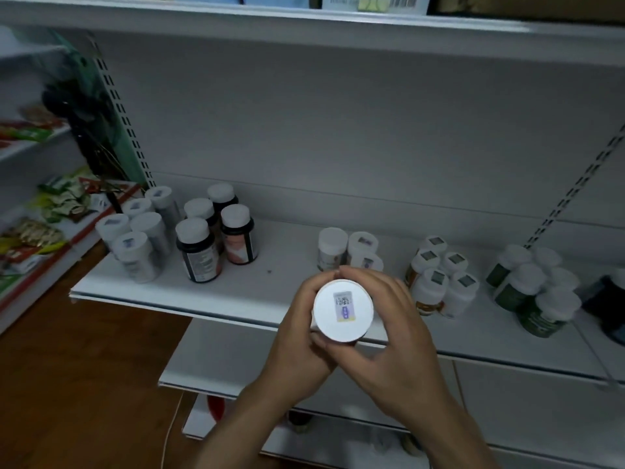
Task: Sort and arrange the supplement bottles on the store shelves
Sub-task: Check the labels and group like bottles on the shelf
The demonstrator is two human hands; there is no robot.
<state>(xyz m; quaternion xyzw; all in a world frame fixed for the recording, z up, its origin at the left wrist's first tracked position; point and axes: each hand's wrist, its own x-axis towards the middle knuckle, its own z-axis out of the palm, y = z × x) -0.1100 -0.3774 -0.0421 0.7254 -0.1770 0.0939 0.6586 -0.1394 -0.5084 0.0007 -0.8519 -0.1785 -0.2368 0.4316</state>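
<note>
A white-capped supplement bottle [343,311] with a small sticker on its lid is held upright just in front of the white shelf [263,299]. My left hand [297,336] wraps it from the left and my right hand [392,326] wraps it from the right, fingertips meeting behind the cap. Its body is hidden by my hands. On the shelf stand groups of bottles: several clear ones [135,238] at the left, several dark ones [216,235], three white ones [348,248] right behind my hands, several white ones [439,275], and several green ones [534,286].
A dark jar [608,299] sits at the shelf's right end. Lower shelves [216,360] jut out below my arms. A neighbouring rack at the left holds snack packets [57,201]. An upper shelf [304,18] runs overhead. Brown wooden floor [84,384] lies at the lower left.
</note>
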